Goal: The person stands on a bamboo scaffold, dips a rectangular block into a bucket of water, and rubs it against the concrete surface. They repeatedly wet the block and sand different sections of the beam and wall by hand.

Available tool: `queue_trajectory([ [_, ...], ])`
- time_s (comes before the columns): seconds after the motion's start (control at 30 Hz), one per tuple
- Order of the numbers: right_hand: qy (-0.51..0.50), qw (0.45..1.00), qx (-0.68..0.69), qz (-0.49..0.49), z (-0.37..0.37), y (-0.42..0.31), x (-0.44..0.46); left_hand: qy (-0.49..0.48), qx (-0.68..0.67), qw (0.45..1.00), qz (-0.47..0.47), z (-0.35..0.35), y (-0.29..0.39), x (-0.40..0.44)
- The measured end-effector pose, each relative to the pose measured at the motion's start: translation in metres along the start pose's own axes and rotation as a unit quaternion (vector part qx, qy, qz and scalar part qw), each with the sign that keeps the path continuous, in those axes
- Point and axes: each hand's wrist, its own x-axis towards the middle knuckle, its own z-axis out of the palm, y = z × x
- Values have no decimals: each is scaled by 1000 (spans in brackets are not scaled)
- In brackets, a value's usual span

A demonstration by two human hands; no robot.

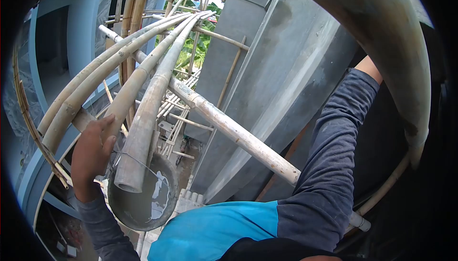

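My left hand (91,149) is closed on a bamboo pole (128,89), one of several long poles that run away from me side by side. The thumb and fingertips show against the pole's side; the rest of the grip is hidden. Beside it, the cut end of a thicker bamboo pole (138,151) has a thin wire tied round it. My right arm (334,132) reaches up to the right, and only the wrist (369,68) shows. A large bamboo pole (381,36) close to the camera hides my right hand, so its fingers cannot be seen.
Below the poles hangs or stands a dark bucket (143,203) with greyish liquid. A pale crosswise pole (238,134) passes in front of me. On the right rises a grey plastered wall (286,65). More bamboo scaffolding (179,118) lies far below, and a blue-framed building (78,27) stands left.
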Motion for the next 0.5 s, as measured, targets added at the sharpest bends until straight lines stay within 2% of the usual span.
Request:
queue_trajectory([
  [0.1, -77, 973, 109, 190, 14, 64, -19, 10, -9, 1000, 1, 5, -7, 0],
  [0.23, -130, 891, 200, 387, 14, 121, -44, 10, -12, 1000, -8, 6, -8, 1],
  [0.33, -203, 825, 227, 476, 12, 148, -56, -3, -11, 1000, -16, 8, -9, 2],
  [0.43, -354, 758, 257, 485, 11, 168, -61, 2, -14, 1000, -8, 12, -14, 3],
  [0.5, -442, 617, 369, 537, 17, 176, -45, -4, -6, 1000, -3, 10, -14, 4],
])
